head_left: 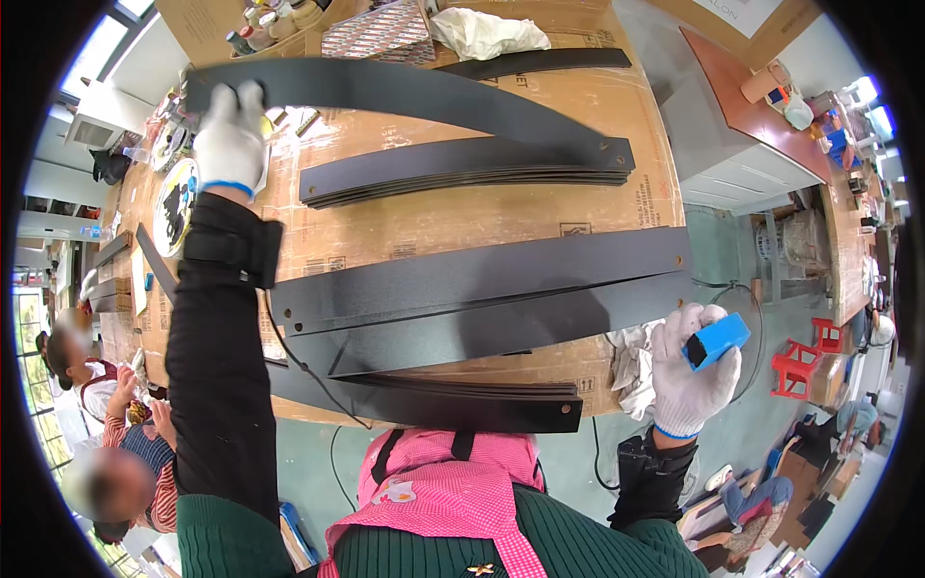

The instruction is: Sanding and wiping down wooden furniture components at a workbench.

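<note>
My left hand (229, 140), in a white knit glove with a blue cuff, grips the far left end of a long dark grey strip (385, 89). Its fingers lie over the strip's face, and the thumb is hard to see. The strip slants to the right, its other end lying over a stack of similar strips (462, 171). In my right hand (694, 361), gloved the same way, is a blue block (718, 341) with a black end, held beyond the table's right side. Two more dark strips (482, 289) with holes at their ends lie overlapping before me.
Another stack of dark strips (482, 403) sits at the near table edge. White cloths (634, 368) lie by my right hand, and a crumpled cloth (489, 34) at the back. A black cable (313, 371) crosses the table's near left. Other people sit at the left and lower right.
</note>
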A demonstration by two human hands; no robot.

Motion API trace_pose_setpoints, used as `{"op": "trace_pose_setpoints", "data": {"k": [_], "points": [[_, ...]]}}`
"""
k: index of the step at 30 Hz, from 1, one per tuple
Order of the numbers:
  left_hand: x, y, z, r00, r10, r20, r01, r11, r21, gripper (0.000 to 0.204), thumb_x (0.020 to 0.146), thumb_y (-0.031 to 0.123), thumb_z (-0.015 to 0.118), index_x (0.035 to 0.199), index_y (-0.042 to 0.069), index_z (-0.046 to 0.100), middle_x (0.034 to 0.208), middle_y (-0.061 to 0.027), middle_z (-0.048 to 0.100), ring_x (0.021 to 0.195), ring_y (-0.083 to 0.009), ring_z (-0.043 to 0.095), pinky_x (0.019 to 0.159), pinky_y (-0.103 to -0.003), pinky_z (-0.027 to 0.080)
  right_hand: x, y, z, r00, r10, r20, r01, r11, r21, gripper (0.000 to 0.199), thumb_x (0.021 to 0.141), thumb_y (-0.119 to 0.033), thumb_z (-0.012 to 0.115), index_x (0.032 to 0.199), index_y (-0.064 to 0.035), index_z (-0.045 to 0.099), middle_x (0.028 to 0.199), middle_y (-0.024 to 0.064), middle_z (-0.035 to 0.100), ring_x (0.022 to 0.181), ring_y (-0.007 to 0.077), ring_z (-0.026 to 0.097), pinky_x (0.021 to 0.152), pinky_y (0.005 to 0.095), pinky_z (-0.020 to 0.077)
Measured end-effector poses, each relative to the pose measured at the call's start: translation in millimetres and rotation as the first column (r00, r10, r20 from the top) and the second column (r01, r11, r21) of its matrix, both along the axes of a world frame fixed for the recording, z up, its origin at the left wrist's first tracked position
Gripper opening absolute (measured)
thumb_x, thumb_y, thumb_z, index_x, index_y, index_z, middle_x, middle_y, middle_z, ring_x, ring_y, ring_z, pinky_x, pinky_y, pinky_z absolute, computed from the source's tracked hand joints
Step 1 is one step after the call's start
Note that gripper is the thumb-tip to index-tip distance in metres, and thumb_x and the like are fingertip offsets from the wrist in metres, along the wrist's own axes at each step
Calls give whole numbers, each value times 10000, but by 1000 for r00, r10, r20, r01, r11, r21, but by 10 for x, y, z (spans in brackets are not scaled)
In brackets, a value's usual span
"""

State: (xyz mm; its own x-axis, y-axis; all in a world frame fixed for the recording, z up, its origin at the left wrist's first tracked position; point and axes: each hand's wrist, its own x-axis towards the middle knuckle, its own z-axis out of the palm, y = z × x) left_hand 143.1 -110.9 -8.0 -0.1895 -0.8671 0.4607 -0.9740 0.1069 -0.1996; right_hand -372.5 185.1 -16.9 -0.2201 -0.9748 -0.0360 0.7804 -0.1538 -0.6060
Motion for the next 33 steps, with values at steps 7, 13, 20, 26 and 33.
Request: {"op": "trace_pose_setpoints", "data": {"k": [7, 13, 20, 26, 33], "points": [[-358, -274, 2252, 452, -359, -816, 280, 926, -252, 251, 1033, 236, 636, 1237, 92, 660, 1149, -48, 680, 892, -132, 627, 644, -240, 517, -81, 23, -28, 997, 40, 60, -39, 999, -19, 509, 900, -318, 773, 1244, -47, 513, 997, 63, 463, 932, 210, 481, 966, 401, 438], [-1665, -318, 1978, 390, -354, -850, 726, 686, 48, 328, 1052, 320, 637, 1239, 55, 686, 1015, 56, 701, 838, -30, 582, 696, -192, 428, -155, -6, -62, 996, 30, 86, -29, 1000, -8, 467, 904, -293, 771, 1217, -53, 521, 989, 57, 464, 899, 187, 452, 854, 360, 413], [-2627, -181, 461, 624, -23, -781, 736, 353, 577, 608, 906, 383, 776, 1399, 52, 645, 1203, -78, 728, 768, -174, 671, 707, -299, 591, -332, 94, -101, 975, -155, 156, 142, 986, 91, 445, 891, -274, 788, 1177, -45, 536, 952, 48, 446, 875, 178, 428, 780, 345, 359], [-3322, 72, -392, 744, -52, -667, 669, 38, 743, 444, 931, 296, 702, 1312, 68, 701, 995, -47, 751, 625, -130, 616, 639, -286, 555, -468, 216, -151, 977, -197, 84, 189, 978, 93, 471, 880, -318, 796, 1145, -43, 521, 891, 49, 414, 813, 181, 402, 773, 342, 357], [-4033, -170, -1285, 780, -79, -620, 623, 10, 782, 402, 944, 246, 668, 1282, 31, 704, 921, -97, 732, 616, -164, 630, 620, -323, 544, -577, 358, -270, 952, -304, 30, 295, 940, 171, 444, 888, -385, 780, 1014, -81, 482, 834, 37, 403, 730, 163, 364, 675, 317, 298]]}}
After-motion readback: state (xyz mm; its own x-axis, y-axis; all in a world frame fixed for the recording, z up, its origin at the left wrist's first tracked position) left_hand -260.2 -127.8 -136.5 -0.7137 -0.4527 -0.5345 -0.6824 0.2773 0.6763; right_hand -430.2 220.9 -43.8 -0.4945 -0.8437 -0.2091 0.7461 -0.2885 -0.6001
